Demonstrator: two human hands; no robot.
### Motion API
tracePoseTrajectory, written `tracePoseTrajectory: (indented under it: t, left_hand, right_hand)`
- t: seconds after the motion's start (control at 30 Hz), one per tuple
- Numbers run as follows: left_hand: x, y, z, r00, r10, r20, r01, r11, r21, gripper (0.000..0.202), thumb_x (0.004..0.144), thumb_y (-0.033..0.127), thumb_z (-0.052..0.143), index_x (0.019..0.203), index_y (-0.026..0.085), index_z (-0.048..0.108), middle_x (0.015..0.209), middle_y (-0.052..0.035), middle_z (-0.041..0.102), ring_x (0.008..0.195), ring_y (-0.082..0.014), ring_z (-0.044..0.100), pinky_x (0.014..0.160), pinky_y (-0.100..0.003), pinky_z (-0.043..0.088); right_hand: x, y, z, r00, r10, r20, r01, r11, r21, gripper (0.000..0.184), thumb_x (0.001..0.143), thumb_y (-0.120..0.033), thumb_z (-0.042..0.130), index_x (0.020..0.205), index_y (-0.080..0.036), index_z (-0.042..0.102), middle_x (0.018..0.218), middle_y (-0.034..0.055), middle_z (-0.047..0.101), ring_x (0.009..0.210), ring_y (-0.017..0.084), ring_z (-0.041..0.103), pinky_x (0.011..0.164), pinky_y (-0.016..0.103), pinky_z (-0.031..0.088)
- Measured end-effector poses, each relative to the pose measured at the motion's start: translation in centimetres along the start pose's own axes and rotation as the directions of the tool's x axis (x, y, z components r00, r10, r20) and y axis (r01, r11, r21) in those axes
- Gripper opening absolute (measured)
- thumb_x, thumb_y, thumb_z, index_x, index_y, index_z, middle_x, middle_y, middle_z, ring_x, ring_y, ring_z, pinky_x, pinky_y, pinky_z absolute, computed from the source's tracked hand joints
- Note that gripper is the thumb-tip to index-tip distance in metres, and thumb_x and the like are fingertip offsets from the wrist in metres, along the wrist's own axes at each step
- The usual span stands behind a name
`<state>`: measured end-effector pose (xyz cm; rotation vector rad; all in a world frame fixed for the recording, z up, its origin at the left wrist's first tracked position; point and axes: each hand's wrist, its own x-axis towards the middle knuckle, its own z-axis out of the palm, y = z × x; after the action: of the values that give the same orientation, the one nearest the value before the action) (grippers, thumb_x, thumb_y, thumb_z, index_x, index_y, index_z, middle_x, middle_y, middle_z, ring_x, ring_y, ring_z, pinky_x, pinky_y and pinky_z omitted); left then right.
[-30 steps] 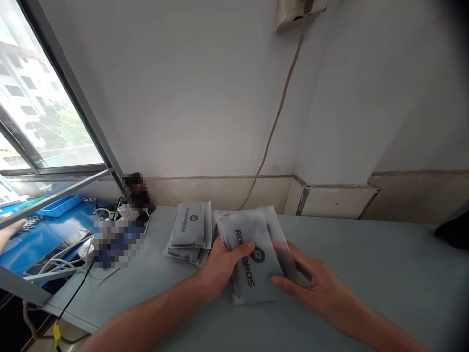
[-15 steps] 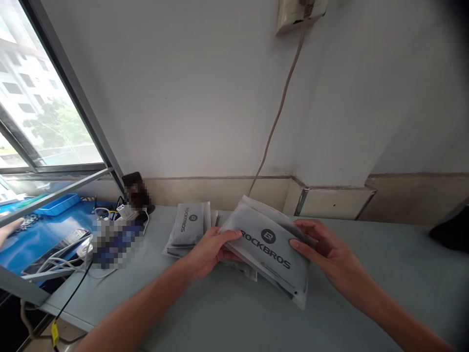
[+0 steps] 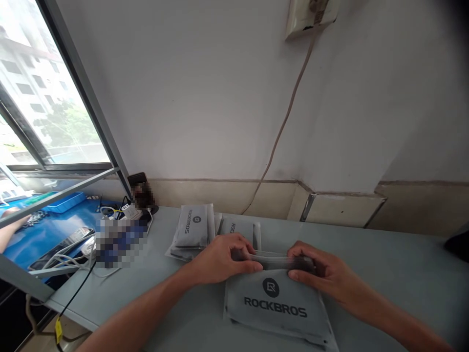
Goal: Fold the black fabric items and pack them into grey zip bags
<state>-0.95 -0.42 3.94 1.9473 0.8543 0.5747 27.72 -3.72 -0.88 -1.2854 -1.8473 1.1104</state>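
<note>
Head view, stacked bags (image 3: 193, 230): a small pile of printed bags lies near the back edge of the tabletop (image 3: 395, 283), left of its middle; we take these as put aside, so that much looks done.
Neighbouring bag (image 3: 238, 227): it rests just right of the pile by the same back edge, partly hidden by our left hand (image 3: 223, 259); we count it as put aside too.
Large bag (image 3: 274, 305): it is in front of us, toward the front edge of the tabletop and well away from the corners, its printed face turned to us and its top end between the left hand and our right hand (image 3: 318, 269).
What is left: we have not let go of this bag, and we judge its handling to be midway; blur keeps us from telling whether its top is sealed.
Left fingers: nearly closed, thumb toward us and the others curled behind, pinching the bag's top at its left end.
Right fingers: bent in the same way, a little apart, with the top's right end caught between thumb and fingertips.
</note>
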Motion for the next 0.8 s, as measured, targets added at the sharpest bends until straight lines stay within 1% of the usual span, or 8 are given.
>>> tracePoseTrajectory:
  t: [0.13, 0.2, 0.27, 0.33, 0.4, 0.5, 0.7, 0.8]
  left_hand:
    - [0.0, -0.1, 0.7, 0.997, -0.019, -0.069, 0.028, 0.990, 0.139, 0.050, 0.089, 0.057, 0.070, 0.062, 0.016, 0.060, 0.133, -0.0043, 0.061, 0.088, -0.0157, 0.063, 0.073, -0.028, 0.044]
    - [0.0, -0.5, 1.2, 0.996, -0.028, -0.088, 0.045, 0.980, 0.195, 0.056, 0.092, 0.059, 0.066, 0.058, 0.016, 0.055, 0.105, -0.0048, 0.068, 0.074, -0.0134, 0.058, 0.065, -0.028, 0.040]
    - [0.1, -0.9, 1.7, 0.995, -0.042, -0.088, 0.061, 0.971, 0.230, 0.058, 0.093, 0.061, 0.063, 0.057, 0.017, 0.052, 0.073, -0.0009, 0.059, 0.061, -0.0119, 0.049, 0.056, -0.028, 0.032]
    - [0.0, -1.0, 1.8, 0.997, -0.047, -0.068, 0.061, 0.973, 0.222, 0.050, 0.094, 0.060, 0.063, 0.068, 0.018, 0.062, 0.063, 0.0023, 0.051, 0.057, -0.0115, 0.044, 0.054, -0.028, 0.029]
    - [-0.1, -0.9, 1.7, 0.999, -0.052, -0.014, 0.054, 0.982, 0.182, 0.036, 0.094, 0.056, 0.064, 0.097, 0.021, 0.073, 0.068, 0.0033, 0.053, 0.060, -0.0121, 0.046, 0.055, -0.026, 0.030]
    - [-0.3, -0.5, 1.3, 0.992, -0.088, 0.086, 0.075, 0.987, 0.141, 0.046, 0.095, 0.053, 0.063, 0.132, 0.025, 0.066, 0.074, 0.0022, 0.057, 0.064, -0.0137, 0.051, 0.057, -0.025, 0.033]
    - [-0.5, -1.0, 1.5, 0.907, -0.230, 0.352, 0.259, 0.965, -0.037, 0.057, 0.088, 0.068, 0.065, 0.122, 0.022, 0.064, 0.074, 0.0009, 0.063, 0.060, -0.0153, 0.060, 0.057, -0.025, 0.044]
    - [-0.4, -1.4, 2.4, 0.894, -0.241, 0.379, 0.297, 0.950, -0.098, 0.058, 0.084, 0.071, 0.068, 0.115, 0.022, 0.061, 0.073, 0.0020, 0.061, 0.058, -0.0144, 0.058, 0.056, -0.025, 0.043]
  right_hand:
    - [0.3, 0.5, -0.4, 0.993, -0.047, -0.109, 0.033, 0.991, -0.126, 0.045, 0.093, -0.060, 0.062, 0.069, -0.024, 0.053, 0.095, 0.0025, 0.051, 0.075, 0.018, 0.049, 0.063, 0.031, 0.040]
    - [0.5, 0.5, -0.6, 0.988, -0.053, -0.147, 0.028, 0.986, -0.165, 0.052, 0.093, -0.062, 0.060, 0.062, -0.023, 0.046, 0.086, 0.0016, 0.045, 0.069, 0.018, 0.045, 0.059, 0.031, 0.035]
    - [0.6, 0.4, -0.6, 0.986, -0.064, -0.154, 0.038, 0.986, -0.164, 0.056, 0.093, -0.062, 0.059, 0.059, -0.022, 0.039, 0.080, 0.0008, 0.043, 0.068, 0.018, 0.044, 0.060, 0.032, 0.035]
    - [0.6, 0.4, -0.5, 0.987, -0.064, -0.145, 0.045, 0.991, -0.127, 0.055, 0.093, -0.061, 0.059, 0.061, -0.023, 0.037, 0.079, 0.0001, 0.042, 0.069, 0.018, 0.044, 0.062, 0.032, 0.037]
    - [0.5, 0.3, -0.5, 0.990, -0.046, -0.135, 0.038, 0.997, -0.062, 0.049, 0.093, -0.060, 0.061, 0.067, -0.023, 0.040, 0.082, -0.0004, 0.045, 0.072, 0.018, 0.045, 0.065, 0.030, 0.040]
    - [0.4, 0.4, -0.5, 0.994, 0.003, -0.107, 0.004, 0.998, 0.061, 0.041, 0.092, -0.058, 0.064, 0.076, -0.025, 0.046, 0.093, -0.0001, 0.051, 0.078, 0.017, 0.047, 0.068, 0.027, 0.043]
    - [0.5, 0.4, 0.3, 0.996, 0.039, -0.086, -0.031, 0.995, 0.092, 0.035, 0.088, -0.058, 0.070, 0.084, -0.026, 0.056, 0.076, -0.0035, 0.046, 0.068, 0.016, 0.044, 0.061, 0.026, 0.039]
    - [0.5, -0.1, 1.1, 0.993, 0.021, -0.116, -0.010, 0.996, 0.090, 0.035, 0.084, -0.057, 0.075, 0.082, -0.026, 0.059, 0.074, -0.0033, 0.048, 0.068, 0.016, 0.046, 0.062, 0.027, 0.041]
